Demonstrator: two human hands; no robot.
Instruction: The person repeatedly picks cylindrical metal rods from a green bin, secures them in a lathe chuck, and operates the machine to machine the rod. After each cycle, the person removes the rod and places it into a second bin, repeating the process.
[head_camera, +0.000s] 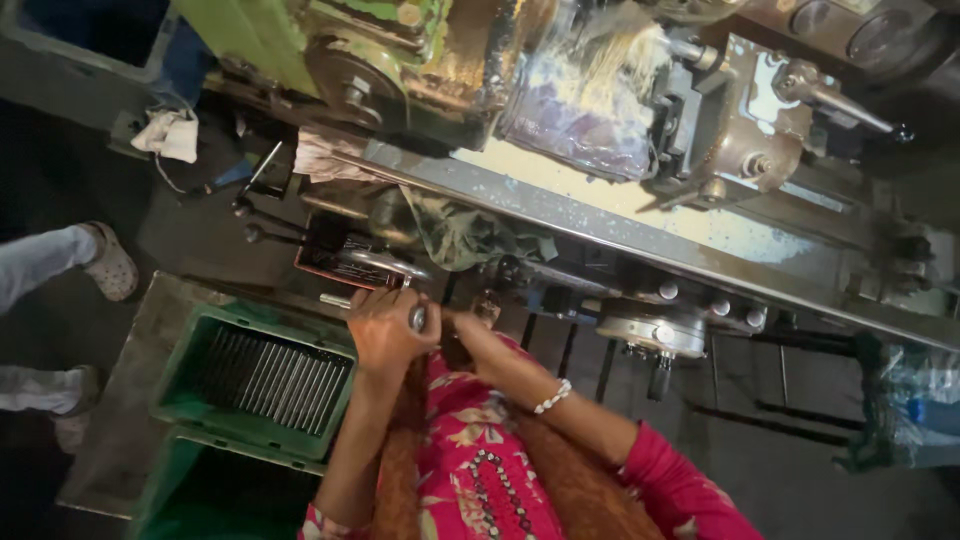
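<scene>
A view from above looks down on a person in a pink flowered top standing at a large lathe. Nearest the camera, both arms reach forward from the body. The left hand (385, 330) is wrapped around a short shiny metal rod (338, 301), fingers curled shut on it, with one end of the rod poking out to the left. The right hand (458, 322) comes in close beside it, mostly hidden behind the left; whether its fingers are closed cannot be told. A white bead bracelet (552, 396) circles the right forearm.

Just left of the arms, a green plastic crate (180, 375) holds a neat row of similar metal rods (270, 378). A second green crate (165, 490) sits below it.

Beyond the hands runs the lathe (640, 230), its long bed strewn with pale shavings, with a round handwheel (652, 335) at its front. A crumpled green rag (465, 235) lies on the bed. At far left, another person's shoe (112, 265) shows on the floor.
</scene>
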